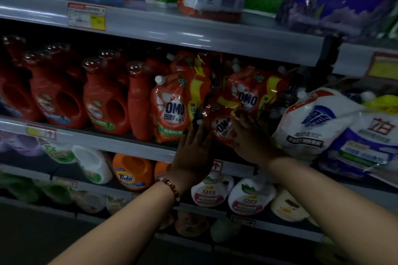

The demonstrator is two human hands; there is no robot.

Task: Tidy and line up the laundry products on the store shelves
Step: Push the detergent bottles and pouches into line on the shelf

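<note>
Pressing flat, fingers straight: left hand [193,148] and right hand [251,135] against tilted OMO pouch [223,129]. Gripping nothing. Upright OMO pouch [170,109] just left.

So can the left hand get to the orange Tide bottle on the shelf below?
Probably yes. The left hand hovers open just above and right of the Tide bottle, which stands at the shelf front with nothing before it. The right hand is busy on the tilted OMO pouch.
</note>
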